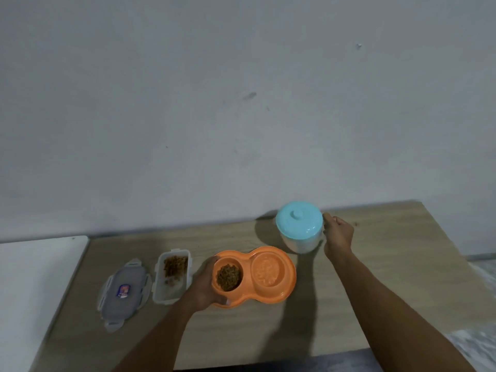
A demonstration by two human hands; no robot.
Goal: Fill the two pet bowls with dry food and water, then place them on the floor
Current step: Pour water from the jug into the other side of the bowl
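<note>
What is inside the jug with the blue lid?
That cannot be seen: the blue lid covers the jug, and its white wall is not clear. The right hand is at its handle side.

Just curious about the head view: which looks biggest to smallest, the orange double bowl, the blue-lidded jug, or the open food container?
1. Orange double bowl.
2. Blue-lidded jug, though it sits farther away.
3. Open food container.

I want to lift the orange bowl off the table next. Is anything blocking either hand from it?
Nothing visible. The left hand already grips the left end of the orange double bowl. The right hand is on the jug behind it, with only bare table between.
</note>
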